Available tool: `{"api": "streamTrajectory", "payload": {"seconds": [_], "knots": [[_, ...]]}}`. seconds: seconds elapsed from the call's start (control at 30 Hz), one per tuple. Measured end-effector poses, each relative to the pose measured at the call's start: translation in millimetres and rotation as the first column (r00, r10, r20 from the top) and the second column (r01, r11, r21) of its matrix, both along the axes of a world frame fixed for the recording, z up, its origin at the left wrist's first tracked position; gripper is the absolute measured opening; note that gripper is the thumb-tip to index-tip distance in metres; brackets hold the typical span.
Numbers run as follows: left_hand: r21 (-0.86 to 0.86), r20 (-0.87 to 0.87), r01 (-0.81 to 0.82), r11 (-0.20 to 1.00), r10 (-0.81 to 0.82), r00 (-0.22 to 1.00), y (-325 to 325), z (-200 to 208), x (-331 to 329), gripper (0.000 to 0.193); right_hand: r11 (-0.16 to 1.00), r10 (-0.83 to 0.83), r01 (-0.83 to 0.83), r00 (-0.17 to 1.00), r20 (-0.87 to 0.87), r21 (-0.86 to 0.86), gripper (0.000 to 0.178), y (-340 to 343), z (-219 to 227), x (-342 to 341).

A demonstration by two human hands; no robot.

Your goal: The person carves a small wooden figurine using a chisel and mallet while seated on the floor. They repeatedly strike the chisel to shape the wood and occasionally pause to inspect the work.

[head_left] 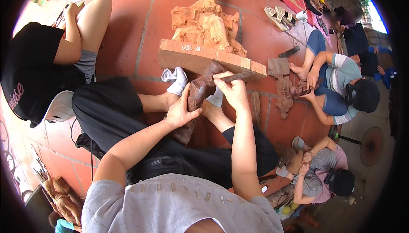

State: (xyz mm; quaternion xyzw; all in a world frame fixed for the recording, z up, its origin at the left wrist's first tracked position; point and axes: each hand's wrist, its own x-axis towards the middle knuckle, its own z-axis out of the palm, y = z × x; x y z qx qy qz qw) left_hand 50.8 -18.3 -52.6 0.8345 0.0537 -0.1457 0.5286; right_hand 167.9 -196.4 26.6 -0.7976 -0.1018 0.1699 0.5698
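Observation:
A dark reddish-brown wood carving [199, 91] stands tilted between my lower legs, its lower end near my lap. My left hand [181, 112] is wrapped round its side, thumb and fingers pressing on it. My right hand [232, 90] is closed on a flat, strip-like tool [237, 76] beside the carving's upper part. Its exact kind is hard to make out. Just beyond my hands, a pale wood carving of a seated figure [208, 22] rests on a thick wooden base [187, 56] with white writing on its front.
Red tiles [128, 24] cover the floor. At the right, a person [341, 79] holds a dark carving, with another wooden piece [282, 86] lying close by. A second person [324, 169] sits nearer. On the left sits someone in a black top [38, 62]. Sandals [279, 17] lie at the back.

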Motion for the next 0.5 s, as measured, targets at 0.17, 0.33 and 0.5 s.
{"api": "streamTrajectory", "payload": {"seconds": [0.17,0.33,0.5], "knots": [[-0.004,-0.039,0.003,1.000,-0.003,0.999,1.0,1.3,1.3,0.107,0.987,0.148,-0.132,0.969,0.200,-0.092,0.013,2.2,3.1,-11.3],[-0.013,-0.060,0.021,1.000,-0.022,0.998,1.1,5.2,0.2,0.108,1.000,-0.018,0.019,0.999,-0.034,0.007,0.011,-0.4,2.5,1.9],[-0.006,-0.032,0.016,1.000,-0.016,0.999,-1.8,1.0,0.0,0.107,0.999,0.044,-0.043,0.990,0.135,-0.010,0.014,3.0,5.0,-10.3]]}}
